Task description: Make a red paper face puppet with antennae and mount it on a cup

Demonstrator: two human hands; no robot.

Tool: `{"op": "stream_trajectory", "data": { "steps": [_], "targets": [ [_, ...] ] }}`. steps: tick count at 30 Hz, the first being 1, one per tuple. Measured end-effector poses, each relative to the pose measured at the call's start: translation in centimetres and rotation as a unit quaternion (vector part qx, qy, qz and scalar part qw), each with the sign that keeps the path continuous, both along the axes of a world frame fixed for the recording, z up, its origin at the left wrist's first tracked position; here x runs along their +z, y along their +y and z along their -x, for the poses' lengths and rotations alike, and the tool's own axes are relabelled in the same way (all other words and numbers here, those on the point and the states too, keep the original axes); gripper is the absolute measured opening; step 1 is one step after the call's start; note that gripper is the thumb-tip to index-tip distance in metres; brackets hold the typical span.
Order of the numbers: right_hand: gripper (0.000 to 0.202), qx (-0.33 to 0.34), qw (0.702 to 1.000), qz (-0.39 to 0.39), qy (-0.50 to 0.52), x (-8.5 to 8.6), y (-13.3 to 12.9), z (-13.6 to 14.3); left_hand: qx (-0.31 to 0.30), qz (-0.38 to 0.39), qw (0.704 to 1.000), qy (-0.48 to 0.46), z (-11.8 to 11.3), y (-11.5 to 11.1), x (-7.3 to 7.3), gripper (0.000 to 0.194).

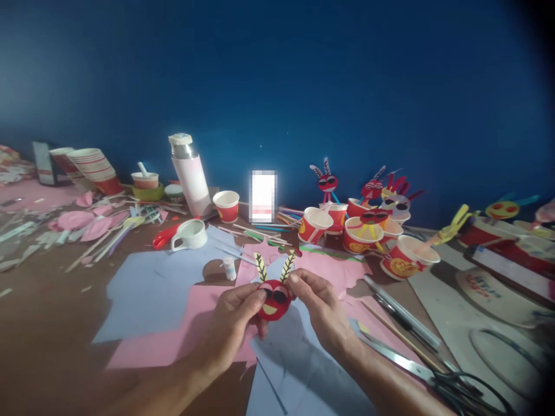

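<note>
Between my two hands is a round red paper face (274, 301) with black eyes, pink eyelids and a pale yellow mouth. Two pale yellow antennae (287, 267) with black leaf-like markings rise from its top. My left hand (238, 312) pinches the face's left edge, thumb on the front. At the upper right, my right hand (318, 303) has its thumb and finger closed by the base of the right antenna. Sheets of blue paper (150, 294) and pink paper (151, 341) lie beneath my hands. A small white bottle (229, 268) stands just beyond my left hand.
Scissors (407, 364) and a metallic cutter (403, 312) lie to the right. Paper cups (410, 260) with similar paper faces stand at the back right. A white flask (193, 179), a white mug (189, 236) and stacked cups (97, 170) stand at the back left, near paper scraps.
</note>
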State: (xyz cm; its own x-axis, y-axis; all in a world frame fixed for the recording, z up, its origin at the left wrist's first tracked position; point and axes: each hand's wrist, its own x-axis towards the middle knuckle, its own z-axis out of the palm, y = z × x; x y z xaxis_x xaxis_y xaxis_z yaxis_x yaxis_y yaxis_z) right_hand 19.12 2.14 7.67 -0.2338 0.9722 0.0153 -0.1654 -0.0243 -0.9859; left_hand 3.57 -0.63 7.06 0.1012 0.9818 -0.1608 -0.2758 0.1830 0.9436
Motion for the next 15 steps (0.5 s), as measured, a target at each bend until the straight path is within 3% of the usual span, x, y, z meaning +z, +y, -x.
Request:
{"op": "stream_trajectory", "data": {
  "steps": [7, 15],
  "targets": [
    [0.037, -0.022, 0.999, 0.038, 0.005, 0.26, 0.04, 0.18, -0.009, 0.006, 1.0, 0.005, -0.13, -0.04, 0.23, 0.031],
    [0.036, -0.047, 0.999, 0.015, -0.021, 0.36, 0.0, 0.33, 0.005, 0.007, 1.0, 0.02, -0.19, -0.04, 0.29, 0.033]
  ]
}}
